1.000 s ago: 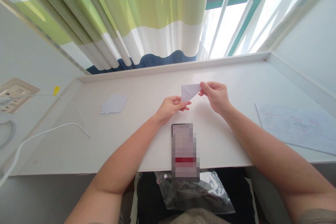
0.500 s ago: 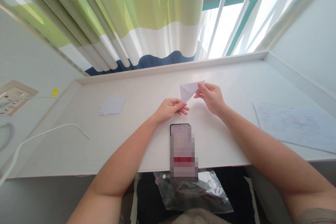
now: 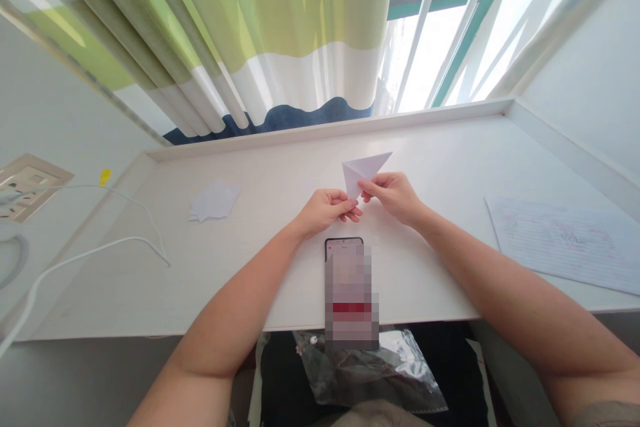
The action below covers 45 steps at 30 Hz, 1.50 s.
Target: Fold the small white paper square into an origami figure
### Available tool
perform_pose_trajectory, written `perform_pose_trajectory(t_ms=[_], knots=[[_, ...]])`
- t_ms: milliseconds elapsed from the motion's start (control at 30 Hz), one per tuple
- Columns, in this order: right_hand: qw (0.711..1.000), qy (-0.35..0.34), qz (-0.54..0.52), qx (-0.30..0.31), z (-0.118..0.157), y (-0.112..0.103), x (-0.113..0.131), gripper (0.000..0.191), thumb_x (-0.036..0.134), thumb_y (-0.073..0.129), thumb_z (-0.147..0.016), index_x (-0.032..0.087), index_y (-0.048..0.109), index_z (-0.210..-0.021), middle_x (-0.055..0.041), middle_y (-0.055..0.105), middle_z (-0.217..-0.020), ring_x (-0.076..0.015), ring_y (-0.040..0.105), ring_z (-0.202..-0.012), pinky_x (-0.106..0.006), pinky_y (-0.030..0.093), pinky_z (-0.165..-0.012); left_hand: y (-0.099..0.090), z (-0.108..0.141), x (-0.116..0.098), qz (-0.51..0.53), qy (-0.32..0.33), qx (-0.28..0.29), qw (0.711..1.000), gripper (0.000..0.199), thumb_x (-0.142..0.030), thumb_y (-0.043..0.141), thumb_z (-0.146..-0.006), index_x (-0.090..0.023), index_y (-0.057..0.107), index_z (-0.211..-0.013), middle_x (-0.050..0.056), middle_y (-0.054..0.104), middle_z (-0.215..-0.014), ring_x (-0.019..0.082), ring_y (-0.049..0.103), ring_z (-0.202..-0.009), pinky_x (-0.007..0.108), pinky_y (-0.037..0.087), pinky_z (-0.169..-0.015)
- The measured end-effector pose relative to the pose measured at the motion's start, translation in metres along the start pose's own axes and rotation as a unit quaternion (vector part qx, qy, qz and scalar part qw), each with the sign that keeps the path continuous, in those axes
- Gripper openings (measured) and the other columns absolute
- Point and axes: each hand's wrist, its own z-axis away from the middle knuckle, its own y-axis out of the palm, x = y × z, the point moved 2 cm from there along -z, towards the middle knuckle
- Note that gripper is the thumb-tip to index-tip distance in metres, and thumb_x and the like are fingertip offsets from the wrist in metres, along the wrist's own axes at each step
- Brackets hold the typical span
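A white sheet of paper folded into a triangle (image 3: 364, 167) is held up between my two hands over the desk. My left hand (image 3: 330, 209) pinches its lower corner between thumb and fingers. With thumb and fingertips, my right hand (image 3: 393, 193) grips the paper's lower right edge, close to my left fingers. The paper's upper right point sticks out free above the right hand. Just below the hands, toward me, a phone (image 3: 344, 241) lies at the desk's front edge, its screen blurred out.
Folded white papers (image 3: 215, 201) lie on the desk (image 3: 240, 267) at left. Written sheets (image 3: 565, 240) rest at right. White cables (image 3: 95, 252) run from a wall socket (image 3: 35, 187). A clear plastic bag (image 3: 380, 380) is below the front edge. A curtain (image 3: 300, 20) hangs behind.
My right hand has slid from the paper's upper right point down along its edge, nearer my left hand. The left hand keeps its pinch on the lower corner.
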Motion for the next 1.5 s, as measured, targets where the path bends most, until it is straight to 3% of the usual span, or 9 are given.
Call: perform_pose_trajectory(t_ms=[133, 233, 467, 600, 700, 1500], knots=[[0.991, -0.021, -0.08, -0.11, -0.011, -0.02, -0.001, 0.064, 0.084, 0.089, -0.067, 0.022, 0.077, -0.064, -0.004, 0.072, -0.065, -0.0157, 0.065, -0.061, -0.034, 0.058, -0.064, -0.001, 0.0, -0.001, -0.014, -0.009, -0.008, 1.0, 0.044, -0.052, 0.095, -0.082, -0.012, 0.076, -0.084, 0.014, 0.085, -0.09, 0.018, 0.076, -0.075, 0.031, 0.051, -0.071], [0.984, -0.03, -0.099, -0.141, -0.016, -0.03, -0.002, 0.063, 0.082, 0.093, -0.062, 0.022, 0.076, -0.064, -0.0029, 0.071, -0.064, -0.0146, 0.064, -0.058, -0.033, 0.059, -0.062, 0.0, -0.001, -0.002, -0.022, -0.011, -0.008, 1.0, 0.039, -0.047, 0.093, -0.084, -0.012, 0.076, -0.084, 0.013, 0.084, -0.088, 0.017, 0.075, -0.072, 0.03, 0.05, -0.07], [0.988, -0.032, -0.105, -0.11, -0.011, -0.02, 0.002, 0.059, 0.079, 0.094, -0.065, 0.022, 0.078, -0.068, -0.0022, 0.072, -0.064, -0.0155, 0.067, -0.061, -0.034, 0.065, -0.068, 0.003, -0.002, -0.003, 0.008, 0.014, -0.052, 0.999, 0.044, -0.051, 0.093, -0.084, -0.014, 0.074, -0.097, 0.014, 0.085, -0.1, 0.02, 0.079, -0.083, 0.031, 0.054, -0.072], [0.99, -0.033, -0.089, -0.105, -0.009, -0.016, 0.003, 0.056, 0.076, 0.094, -0.069, 0.022, 0.083, -0.078, -0.0026, 0.075, -0.066, -0.0167, 0.07, -0.064, -0.035, 0.066, -0.071, 0.002, -0.004, 0.001, 0.019, 0.021, -0.065, 0.997, 0.051, -0.056, 0.097, -0.078, -0.014, 0.073, -0.092, 0.013, 0.084, -0.091, 0.019, 0.077, -0.077, 0.03, 0.053, -0.071], [0.988, -0.036, -0.081, -0.13, -0.009, -0.015, 0.001, 0.053, 0.073, 0.093, -0.071, 0.021, 0.081, -0.074, -0.0033, 0.074, -0.064, -0.0166, 0.069, -0.061, -0.034, 0.064, -0.067, 0.002, -0.005, 0.002, 0.019, 0.034, -0.074, 0.996, 0.05, -0.055, 0.098, -0.076, -0.013, 0.074, -0.092, 0.012, 0.084, -0.089, 0.019, 0.077, -0.078, 0.031, 0.053, -0.074], [0.981, -0.02, -0.135, -0.137, -0.007, -0.015, 0.007, 0.051, 0.069, 0.1, -0.064, 0.022, 0.079, -0.066, -0.003, 0.073, -0.063, -0.0168, 0.069, -0.06, -0.037, 0.066, -0.068, 0.004, -0.004, 0.002, 0.021, 0.035, -0.056, 0.998, 0.047, -0.051, 0.098, -0.077, -0.013, 0.072, -0.087, 0.014, 0.085, -0.091, 0.02, 0.078, -0.079, 0.032, 0.05, -0.075]])
